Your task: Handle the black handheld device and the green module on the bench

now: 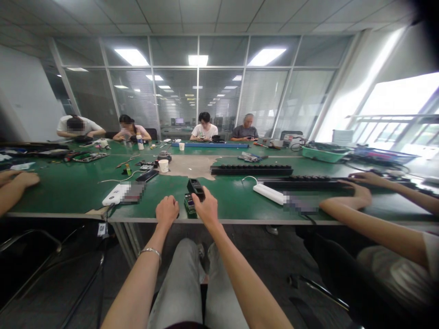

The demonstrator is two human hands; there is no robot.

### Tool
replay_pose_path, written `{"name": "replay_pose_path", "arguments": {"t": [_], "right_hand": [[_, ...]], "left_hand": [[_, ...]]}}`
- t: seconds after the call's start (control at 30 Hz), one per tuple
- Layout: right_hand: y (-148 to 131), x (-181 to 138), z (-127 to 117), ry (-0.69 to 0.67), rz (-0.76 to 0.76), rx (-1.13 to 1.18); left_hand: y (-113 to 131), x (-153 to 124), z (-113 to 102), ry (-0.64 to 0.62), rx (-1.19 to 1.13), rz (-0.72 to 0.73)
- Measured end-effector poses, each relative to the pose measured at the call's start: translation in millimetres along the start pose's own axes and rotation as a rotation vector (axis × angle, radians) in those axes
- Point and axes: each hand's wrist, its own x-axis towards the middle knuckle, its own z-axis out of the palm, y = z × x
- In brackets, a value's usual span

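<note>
Hold by sides and edges

Over the green-topped table (236, 198), the right hand (206, 208) grips a black, boxy, plastic-looking case (195, 186), likely light, stiff; the left hand (167, 210) is curled, contents unclear. Just beside: a green circuit board (189, 204), probably fragile.

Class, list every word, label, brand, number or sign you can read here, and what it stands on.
Nothing reads with certainty.
White tag below the table edge: perhaps "10" or "01", too blurred to settle.
White device: dark marks, unreadable.
Bottle: label too small.
Black object in the right hand: no legible text.
</note>
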Motion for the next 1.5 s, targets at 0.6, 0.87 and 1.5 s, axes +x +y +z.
{"name": "replay_pose_path", "arguments": {"t": [0.6, 0.87, 1.5], "right_hand": [[52, -17, 13, -0.085, 0.068, -0.092], [58, -24, 20, -0.045, 0.022, -0.075], [35, -11, -3, 0.003, 0.103, -0.069]], "left_hand": [[-4, 3, 6, 0.009, -0.035, 0.025], [-7, 6, 12, 0.035, -0.048, 0.036], [-8, 8, 16, 0.048, -0.043, 0.024]]}}
